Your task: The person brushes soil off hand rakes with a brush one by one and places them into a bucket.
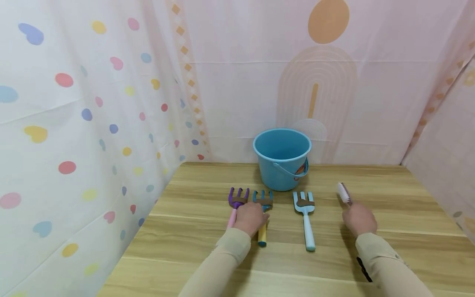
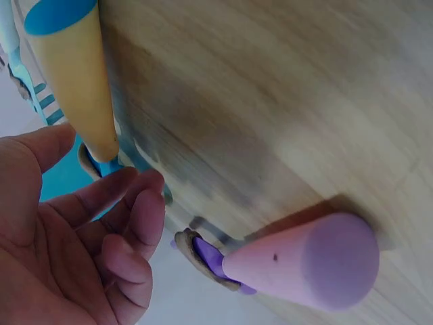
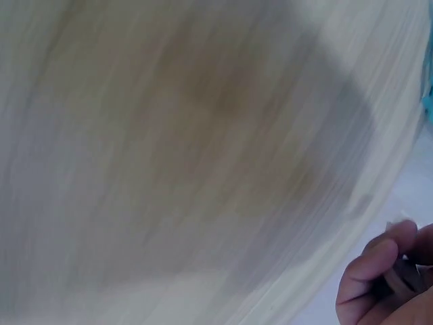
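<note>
Rakes lie in a row on the counter [image 1: 185, 231] in the head view, and the left hand [image 1: 251, 218] rests over the two nearest it: a purple rake [image 1: 237, 199] with a pink handle just to the left of that grip, and a teal rake [image 1: 264, 199] with a yellow handle passing under the fingers and showing again below the hand. A light blue rake [image 1: 305, 214] lies apart to the right of that grip, between the two hands. The right hand [image 1: 358, 218] holds a brush [image 1: 344, 193], whose white bristle head sticks up beyond the knuckles. A blue bucket [image 1: 283, 159] stands behind the rakes, beyond both grips.

From the left wrist, the left grip's fingers [image 2: 128, 210] are loosely bent and half open, closed on nothing; the yellow handle [image 2: 74, 81] lies just past the fingertips, and the pink handle [image 2: 304, 261] lies off to the side of the grip, clear of it.

From the right wrist the view is blurred; the right grip's fingers [image 3: 379, 261] curl round a dark handle at the lower corner, above the counter.
</note>
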Tool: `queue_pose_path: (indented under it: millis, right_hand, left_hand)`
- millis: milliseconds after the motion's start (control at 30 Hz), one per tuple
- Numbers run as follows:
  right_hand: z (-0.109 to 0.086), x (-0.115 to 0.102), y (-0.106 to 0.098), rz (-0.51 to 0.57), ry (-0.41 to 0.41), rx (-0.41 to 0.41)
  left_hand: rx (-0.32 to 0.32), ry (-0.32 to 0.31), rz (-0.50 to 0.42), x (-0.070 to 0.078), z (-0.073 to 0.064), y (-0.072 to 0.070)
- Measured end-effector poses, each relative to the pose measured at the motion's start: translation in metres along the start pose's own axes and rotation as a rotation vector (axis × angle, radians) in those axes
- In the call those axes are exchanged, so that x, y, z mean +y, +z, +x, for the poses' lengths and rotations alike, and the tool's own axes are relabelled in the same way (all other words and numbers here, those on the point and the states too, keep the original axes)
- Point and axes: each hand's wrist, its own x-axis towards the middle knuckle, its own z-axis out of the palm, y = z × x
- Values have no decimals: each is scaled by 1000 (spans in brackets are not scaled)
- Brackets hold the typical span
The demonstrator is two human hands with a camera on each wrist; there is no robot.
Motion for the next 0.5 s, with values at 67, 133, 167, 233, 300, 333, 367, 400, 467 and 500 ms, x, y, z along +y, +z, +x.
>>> queue_pose_path:
  millis: [67, 133, 167, 233, 300, 333, 367, 400, 467, 500]
  right_hand:
    - [-2, -4, 2, 5, -10, 35]
    - [-4, -7, 5, 14, -6, 61]
    - [-5, -9, 7, 21, 4, 77]
    - [-6, -12, 9, 38, 27, 103]
    - [-7, -15, 11, 59, 46, 130]
    - [-7, -16, 12, 65, 53, 149]
    - [-8, -17, 12, 73, 58, 167]
    - [-8, -18, 13, 85, 67, 179]
    - [-9, -20, 14, 113, 89, 202]
    - [-10, -21, 15, 128, 100, 208]
  left_hand:
    - [13, 6, 9, 3, -1, 1]
    - [13, -4, 21, 5, -1, 1]
    - [8, -9, 30, 6, -1, 1]
    - [-8, -23, 48, 8, 0, 2]
    - [-21, -35, 48, 10, 1, 4]
    - [-21, -37, 50, 10, 2, 4]
    - [-20, -35, 51, 11, 3, 6]
    - [-17, -35, 50, 11, 3, 7]
    - [-1, -33, 45, 11, 4, 9]
    - [6, -32, 49, 11, 4, 10]
